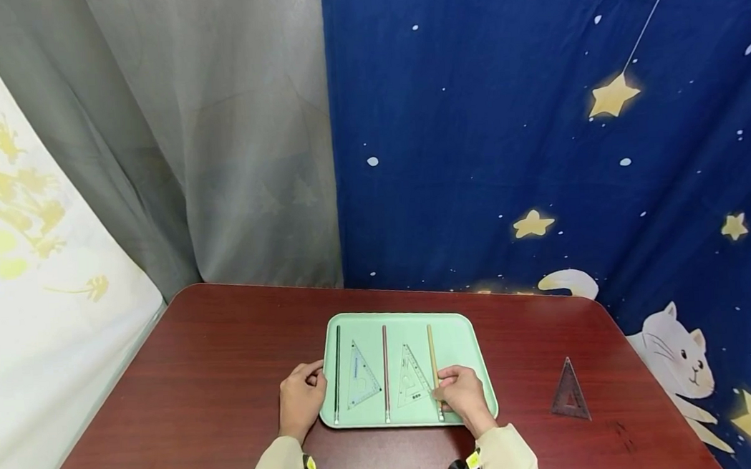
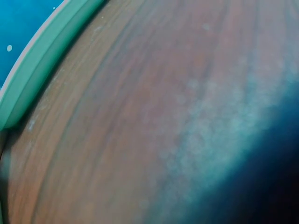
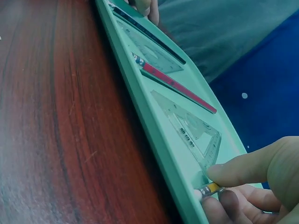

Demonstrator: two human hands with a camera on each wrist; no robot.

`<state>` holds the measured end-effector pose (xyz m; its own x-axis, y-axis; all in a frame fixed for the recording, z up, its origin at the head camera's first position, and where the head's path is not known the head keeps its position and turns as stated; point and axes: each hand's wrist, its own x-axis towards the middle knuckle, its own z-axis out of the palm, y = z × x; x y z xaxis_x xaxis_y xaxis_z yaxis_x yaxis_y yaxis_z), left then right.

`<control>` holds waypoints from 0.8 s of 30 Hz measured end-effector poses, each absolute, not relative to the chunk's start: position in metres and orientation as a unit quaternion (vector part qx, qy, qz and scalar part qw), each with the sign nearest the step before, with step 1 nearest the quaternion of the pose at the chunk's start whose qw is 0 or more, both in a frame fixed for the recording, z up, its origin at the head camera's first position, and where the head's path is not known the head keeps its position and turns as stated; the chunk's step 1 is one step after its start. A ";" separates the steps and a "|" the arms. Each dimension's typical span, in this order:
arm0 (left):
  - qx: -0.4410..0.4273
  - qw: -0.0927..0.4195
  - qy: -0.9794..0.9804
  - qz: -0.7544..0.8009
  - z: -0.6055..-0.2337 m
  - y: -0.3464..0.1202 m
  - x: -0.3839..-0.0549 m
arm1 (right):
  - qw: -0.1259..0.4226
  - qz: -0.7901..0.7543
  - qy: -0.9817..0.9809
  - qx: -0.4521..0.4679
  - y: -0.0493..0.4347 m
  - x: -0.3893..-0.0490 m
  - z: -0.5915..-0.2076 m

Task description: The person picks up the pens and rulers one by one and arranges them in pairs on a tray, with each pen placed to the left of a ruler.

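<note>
A mint-green tray (image 1: 368, 321) lies on the table. Across it, from left to right, are a black pencil (image 1: 338, 369), a clear set square (image 1: 361, 379), a red pencil (image 1: 386, 370), a second clear set square (image 1: 411, 379) and a yellow pencil (image 1: 431, 349). My right hand (image 1: 461, 394) pinches the yellow pencil near its eraser end, thumb and fingers around it in the right wrist view. At the tray's left edge, my left hand (image 1: 303, 397) touches the rim with bent fingers; whether it grips the rim is hard to see.
A dark see-through set square (image 1: 569, 398) lies on the red-brown table (image 1: 229, 372), to the right of the tray. Grey (image 1: 255, 163) and blue starry curtains (image 1: 472, 128) hang behind the table's far edge. A white patterned cloth (image 1: 30, 284) hangs at the left.
</note>
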<state>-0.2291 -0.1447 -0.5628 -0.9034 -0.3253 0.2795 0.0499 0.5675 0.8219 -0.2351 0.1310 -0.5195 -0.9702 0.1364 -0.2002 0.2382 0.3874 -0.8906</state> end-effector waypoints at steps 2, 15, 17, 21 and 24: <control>0.078 0.204 -0.861 -0.460 -0.562 -0.145 -0.229 | 0.041 -0.537 0.835 0.112 0.131 -0.235 -0.521; 0.073 0.213 -0.860 -0.457 -0.565 -0.145 -0.229 | 0.025 -0.518 0.849 0.098 0.131 -0.231 -0.520; 0.073 0.213 -0.860 -0.458 -0.565 -0.145 -0.229 | 0.024 -0.515 0.852 0.096 0.131 -0.230 -0.520; 0.075 0.217 -0.860 -0.456 -0.564 -0.145 -0.230 | 0.024 -0.511 0.854 0.098 0.132 -0.229 -0.518; 0.078 0.215 -0.859 -0.458 -0.563 -0.145 -0.230 | 0.025 -0.512 0.852 0.102 0.132 -0.228 -0.516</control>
<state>-0.2296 -0.1447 -0.5634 -0.8952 -0.3312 0.2983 0.0634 0.5677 0.8208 -0.2278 0.1321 -0.5161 -0.9779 0.1484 -0.1475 0.1999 0.4545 -0.8680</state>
